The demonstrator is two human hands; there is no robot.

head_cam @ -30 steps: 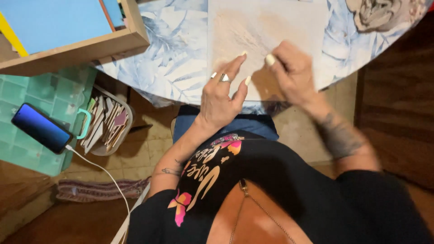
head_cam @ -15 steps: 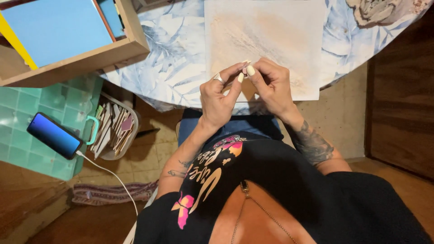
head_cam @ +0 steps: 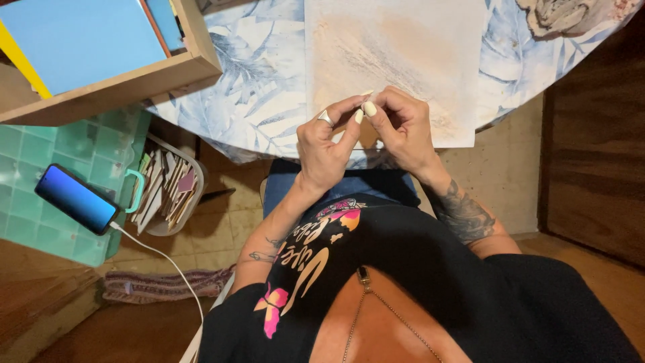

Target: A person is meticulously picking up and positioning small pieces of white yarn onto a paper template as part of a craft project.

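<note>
Head view: left hand point(head_cam: 327, 146) and right hand point(head_cam: 401, 128) pinch together over smudged paper sheet point(head_cam: 396, 47).

Tablecloth point(head_cam: 255, 101): pale blue and white, printed with large leaf shapes.
Sheet point(head_cam: 396, 54) on the table: cream, smeared with soft tan and grey streaks.
Wooden tray point(head_cam: 121, 84): light brown frame, holding a bright blue panel point(head_cam: 80, 40) with a yellow strip at its left edge.
Phone point(head_cam: 76, 199): dark case, glowing blue screen, white cable.
Box point(head_cam: 40, 161) under the phone: translucent green, grid-patterned lid.
Shirt point(head_cam: 437, 282): black, with cream lettering and a pink and orange butterfly.
Left hand point(head_cam: 329, 144): silver ring, pale cream nails.
Right hand point(head_cam: 403, 128): pale cream nails, dark tattoo on the forearm.
Floor point(head_cam: 215, 228): beige tiles.
</note>
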